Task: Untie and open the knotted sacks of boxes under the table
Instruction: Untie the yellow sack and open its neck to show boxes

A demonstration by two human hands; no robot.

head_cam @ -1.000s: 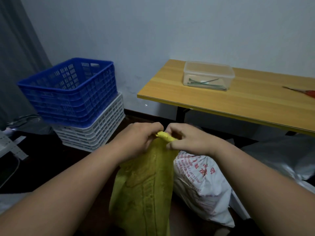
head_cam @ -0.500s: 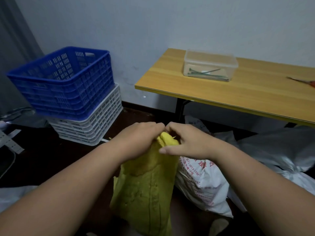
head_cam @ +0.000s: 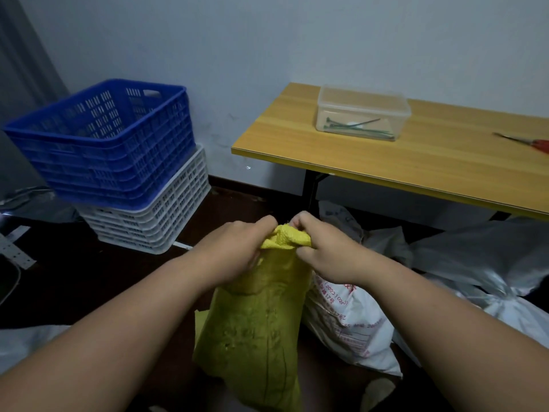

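Observation:
A yellow woven sack (head_cam: 255,328) stands upright on the dark floor in front of me, its top bunched into a knot. My left hand (head_cam: 234,248) grips the left side of that bunched top. My right hand (head_cam: 323,251) pinches its right side, fingers curled into the fabric. Right beside it leans a white sack with red print (head_cam: 347,319). More white and grey sacks (head_cam: 475,263) lie under and beside the wooden table (head_cam: 445,171). What the sacks contain is hidden.
A blue crate (head_cam: 104,138) sits stacked on a white crate (head_cam: 160,215) against the wall at left. On the table stand a clear plastic box (head_cam: 361,113) with green cable ties and red-handled scissors (head_cam: 531,142) at the right edge.
Both hands have stayed on the yellow sack's top and worked at it; the bunched fabric now shows wider between them. The view has shifted slightly.

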